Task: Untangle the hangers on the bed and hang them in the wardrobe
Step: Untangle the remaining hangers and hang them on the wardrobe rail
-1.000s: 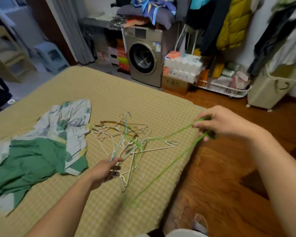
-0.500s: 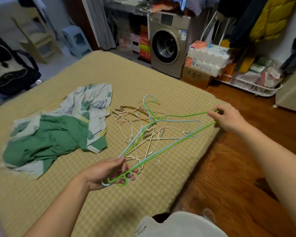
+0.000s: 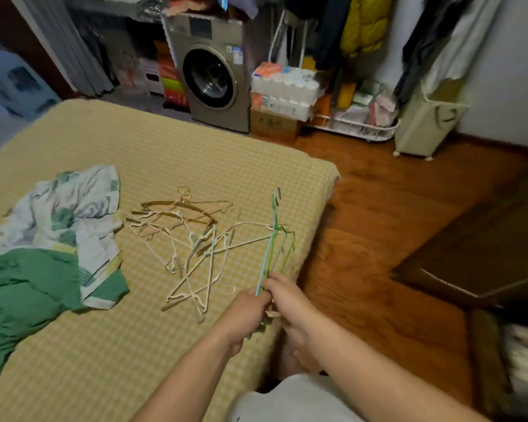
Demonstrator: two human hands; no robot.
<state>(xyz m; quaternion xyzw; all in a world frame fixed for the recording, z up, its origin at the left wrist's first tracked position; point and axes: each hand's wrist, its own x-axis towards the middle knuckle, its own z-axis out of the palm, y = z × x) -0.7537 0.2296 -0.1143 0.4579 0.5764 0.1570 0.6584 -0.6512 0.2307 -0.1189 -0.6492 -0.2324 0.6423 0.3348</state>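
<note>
From the head view, the left hand point(image 3: 247, 312) and the right hand point(image 3: 287, 300) meet above the near right edge of the bed point(image 3: 134, 345), both with fingers curled round the lower ends of the green and blue hangers point(image 3: 275, 239). These two thin hangers stand nearly upright from the hands, their hooks pointing away toward the far side of the bed. Just to the left of the hands, the hanger pile point(image 3: 189, 239) lies flat on the bed, apart from the held pair except where a pale hanger reaches toward them.

The bed wears a yellow checked cover. A crumpled green and white cloth point(image 3: 49, 254) lies on its left part. Beyond the bed stand a washing machine point(image 3: 211, 74), stacked paper packs point(image 3: 284, 89), a white wire rack point(image 3: 357, 126) and hanging clothes, among them a yellow jacket point(image 3: 363, 22). The floor point(image 3: 378, 208) is reddish wood.

The pile holds thin pale wire hangers and darker, bronze-coloured ones, crossed over each other.
</note>
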